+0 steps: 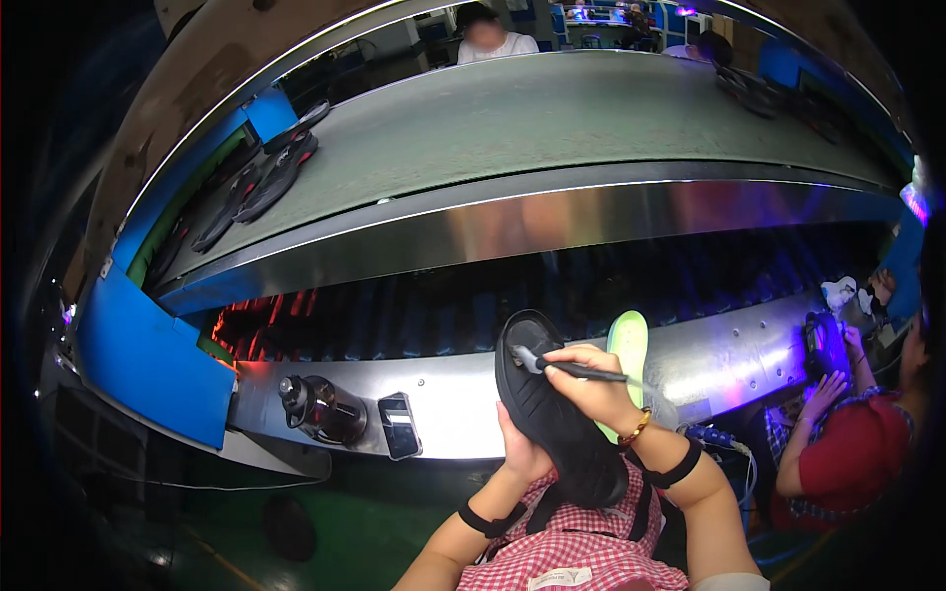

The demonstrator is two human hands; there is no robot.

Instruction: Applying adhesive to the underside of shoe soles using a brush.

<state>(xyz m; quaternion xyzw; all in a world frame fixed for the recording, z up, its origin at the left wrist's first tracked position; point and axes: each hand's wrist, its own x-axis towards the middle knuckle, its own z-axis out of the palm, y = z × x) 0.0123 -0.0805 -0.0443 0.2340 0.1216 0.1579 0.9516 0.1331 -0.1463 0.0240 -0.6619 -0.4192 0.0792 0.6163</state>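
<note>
A black shoe sole (pixel 557 426) stands tilted in front of me, its hollow inner side facing up. My left hand (pixel 525 448) is closed around its left edge near the middle. In my right hand (pixel 589 387) is a brush (pixel 581 370) with a dark handle, gripped like a pen. Its pale bristles touch the inside of the sole near the upper end. A yellow-green insole-shaped piece (pixel 627 347) stands just beyond my right hand, its lower part hidden by that hand.
Beyond the metal ledge (pixel 453 394) runs a green conveyor belt (pixel 552 118) carrying black soles (pixel 281 177). A dark jug (pixel 325 409) and a phone (pixel 399 426) sit on the ledge's left. At right, a co-worker in red (pixel 855 448) handles a shoe part under violet light.
</note>
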